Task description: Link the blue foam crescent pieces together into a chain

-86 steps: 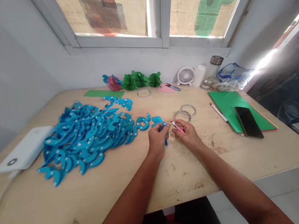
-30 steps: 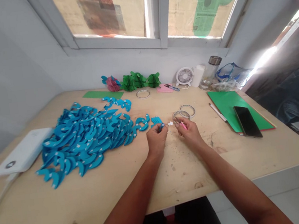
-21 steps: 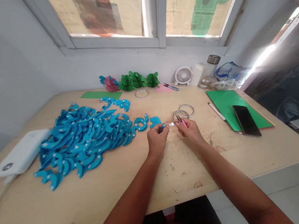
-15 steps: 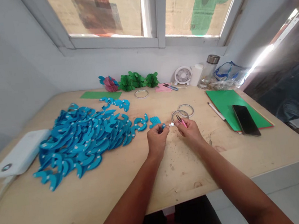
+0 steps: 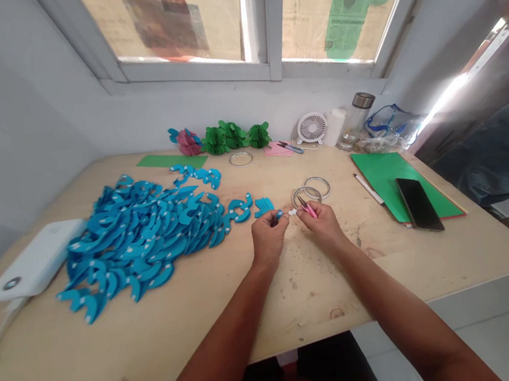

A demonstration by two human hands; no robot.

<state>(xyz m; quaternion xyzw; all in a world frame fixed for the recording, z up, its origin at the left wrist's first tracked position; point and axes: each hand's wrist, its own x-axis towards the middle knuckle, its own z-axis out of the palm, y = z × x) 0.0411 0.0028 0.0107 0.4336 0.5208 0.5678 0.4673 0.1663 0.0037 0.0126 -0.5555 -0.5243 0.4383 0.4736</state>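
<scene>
My left hand [image 5: 269,235] is closed on a small blue paper piece [image 5: 278,214], mostly hidden by the fingers. Pink-handled snips [image 5: 309,210] sit in my right hand [image 5: 323,224], their dark tips pointing up and left. Between the fingertips of both hands is a small white bit [image 5: 292,212], too small to make out well. A large heap of blue curved paper pieces [image 5: 148,228] with white patches spreads over the left of the table. Just left of my left hand lies a small blue stack [image 5: 264,206].
Tape rings [image 5: 316,188] lie just beyond my right hand. A phone [image 5: 418,204] rests on green sheets [image 5: 381,184] at right. Green paper flowers [image 5: 233,135], a fan [image 5: 312,128] and a bottle [image 5: 357,119] stand at the back. A white device [image 5: 35,257] is at left.
My hands have barely shifted. The white bit between them has changed shape slightly, and the snips have tilted a little. At the far right, a blurred person has moved.
</scene>
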